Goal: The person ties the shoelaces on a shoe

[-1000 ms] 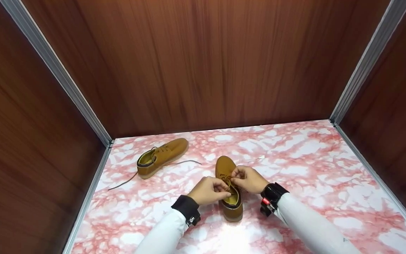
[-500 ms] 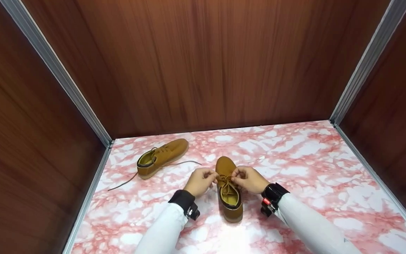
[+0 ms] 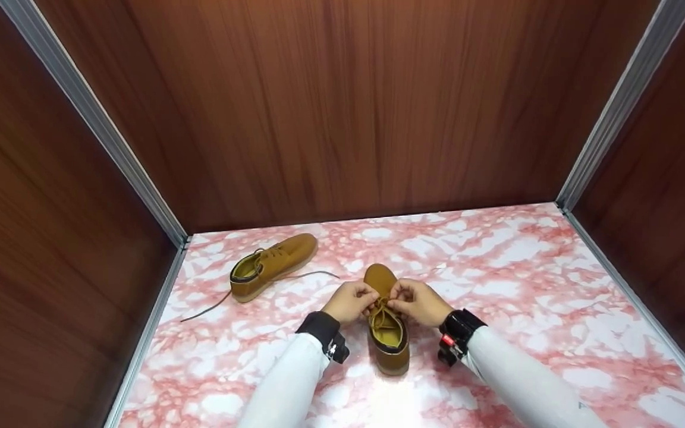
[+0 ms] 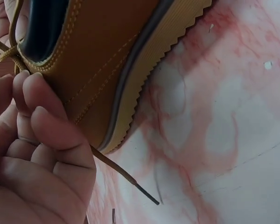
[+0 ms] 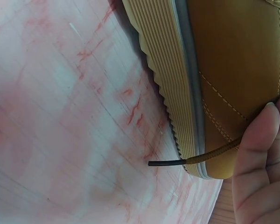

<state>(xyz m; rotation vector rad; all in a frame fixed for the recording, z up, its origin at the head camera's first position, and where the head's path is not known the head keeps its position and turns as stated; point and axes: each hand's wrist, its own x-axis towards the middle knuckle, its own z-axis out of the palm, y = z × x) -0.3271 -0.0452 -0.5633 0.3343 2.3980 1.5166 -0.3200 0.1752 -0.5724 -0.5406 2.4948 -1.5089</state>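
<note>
A tan lace-up shoe stands on the pink-and-white surface, toe pointing away. My left hand is at the left side of its lacing and pinches the shoelace beside the knot. In the left wrist view a loose lace end trails out below those fingers. From the other side, my right hand pinches the lace between thumb and fingers; its dark-tipped end sticks out past the sole in the right wrist view. Loops of lace hang over the shoe's opening. The fingers partly cover the knot.
A matching tan shoe lies at the back left, with its long laces spread over the surface on both sides. Brown wood-look panels with grey metal edging enclose the back and sides.
My left hand has moved from over the shoe's opening out to the left of the lacing, then slightly back in toward the knot. The right hand has stayed nearly still.
</note>
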